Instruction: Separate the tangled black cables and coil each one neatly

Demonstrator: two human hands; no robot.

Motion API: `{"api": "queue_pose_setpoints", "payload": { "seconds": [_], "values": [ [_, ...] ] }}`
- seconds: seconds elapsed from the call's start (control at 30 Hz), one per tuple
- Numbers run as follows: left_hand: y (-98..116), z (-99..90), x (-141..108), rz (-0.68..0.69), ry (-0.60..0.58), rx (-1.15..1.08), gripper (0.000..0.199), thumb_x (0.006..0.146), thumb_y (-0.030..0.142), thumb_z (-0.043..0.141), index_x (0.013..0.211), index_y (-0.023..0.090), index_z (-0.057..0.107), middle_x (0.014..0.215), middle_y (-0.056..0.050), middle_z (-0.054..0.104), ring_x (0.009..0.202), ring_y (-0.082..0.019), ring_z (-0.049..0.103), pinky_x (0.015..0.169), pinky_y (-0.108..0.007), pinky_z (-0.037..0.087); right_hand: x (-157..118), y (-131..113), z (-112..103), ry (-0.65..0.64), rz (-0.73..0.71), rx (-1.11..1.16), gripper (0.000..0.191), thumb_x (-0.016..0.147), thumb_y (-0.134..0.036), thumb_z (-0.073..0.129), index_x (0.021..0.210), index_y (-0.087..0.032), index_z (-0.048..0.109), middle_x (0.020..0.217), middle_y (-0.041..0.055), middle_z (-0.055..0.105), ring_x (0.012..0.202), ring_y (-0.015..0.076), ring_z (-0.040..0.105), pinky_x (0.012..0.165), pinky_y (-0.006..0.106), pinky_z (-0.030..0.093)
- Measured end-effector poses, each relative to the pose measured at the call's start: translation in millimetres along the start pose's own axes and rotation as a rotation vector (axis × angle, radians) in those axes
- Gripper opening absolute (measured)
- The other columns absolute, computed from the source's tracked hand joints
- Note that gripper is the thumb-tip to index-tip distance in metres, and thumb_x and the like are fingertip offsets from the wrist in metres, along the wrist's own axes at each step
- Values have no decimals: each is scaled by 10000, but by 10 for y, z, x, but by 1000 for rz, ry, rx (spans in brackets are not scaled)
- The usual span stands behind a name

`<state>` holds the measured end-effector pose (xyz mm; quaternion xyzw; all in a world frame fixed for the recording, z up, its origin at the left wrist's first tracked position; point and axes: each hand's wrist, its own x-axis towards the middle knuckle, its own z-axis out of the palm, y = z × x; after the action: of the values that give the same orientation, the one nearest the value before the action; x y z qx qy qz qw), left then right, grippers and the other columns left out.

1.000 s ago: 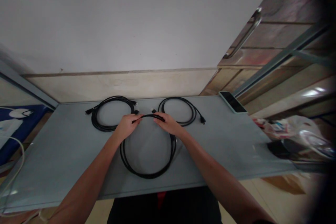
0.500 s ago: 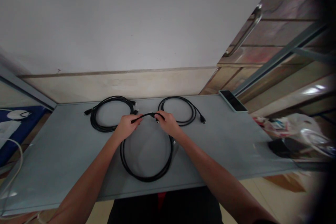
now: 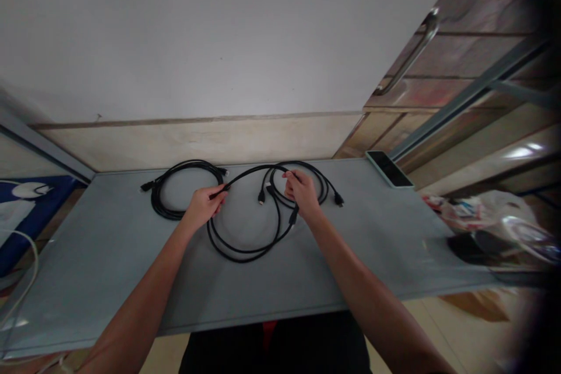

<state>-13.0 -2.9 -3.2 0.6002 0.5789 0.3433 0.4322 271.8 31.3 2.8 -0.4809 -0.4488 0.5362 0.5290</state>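
black cable (image 3: 252,170) loops between the hands, apparently gripped at opposite sides to keep its strands gathered. the left hand (image 3: 205,204) pinches it, turned inward; the right hand (image 3: 302,190) curls round it. one coil (image 3: 154,196) lies beyond the left hand, another (image 3: 326,187) behind the right.
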Motion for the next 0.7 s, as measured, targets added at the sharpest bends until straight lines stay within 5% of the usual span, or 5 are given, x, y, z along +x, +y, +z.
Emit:
{"api": "queue_pose_setpoints", "payload": {
  "seconds": [0.2, 0.33, 0.53, 0.7],
  "values": [
    [-33, -28, 20, 48, 13, 41, 577, 843, 485, 588, 1274, 105, 644, 613, 13, 555, 461, -85, 446, 437, -212, 351, -140, -57, 136, -239, 175, 185, 322, 753, -438, 704, 931, -189, 603, 539, -106, 272, 407, 45, 192, 369, 191, 147],
    [-44, -49, 27, 74, 27, 83, 562, 860, 465, 571, 1279, 97, 640, 625, 0, 598, 462, -91, 453, 446, -217, 359, -163, -38, 151, -306, 177, 73, 351, 817, -478, 633, 1012, -186, 611, 532, -103, 269, 402, 58, 202, 371, 196, 165],
    [-60, -37, 33, 242, 16, 281, 439, 889, 367, 546, 1209, 100, 686, 850, -93, 754, 645, -163, 635, 596, -257, 493, -116, 25, 73, -187, -298, -661, 283, 864, -349, 592, 1073, -171, 661, 683, 19, 616, 599, 151, 554, 600, 274, 445],
    [1, 60, -5, 375, -5, 379, 357, 911, 288, 515, 1172, 141, 711, 987, -109, 760, 810, -204, 695, 757, -298, 528, -173, 100, 136, -397, -497, -832, 323, 922, -286, 541, 1205, -179, 655, 990, 92, 729, 876, 206, 671, 821, 319, 500]
  ]
}}
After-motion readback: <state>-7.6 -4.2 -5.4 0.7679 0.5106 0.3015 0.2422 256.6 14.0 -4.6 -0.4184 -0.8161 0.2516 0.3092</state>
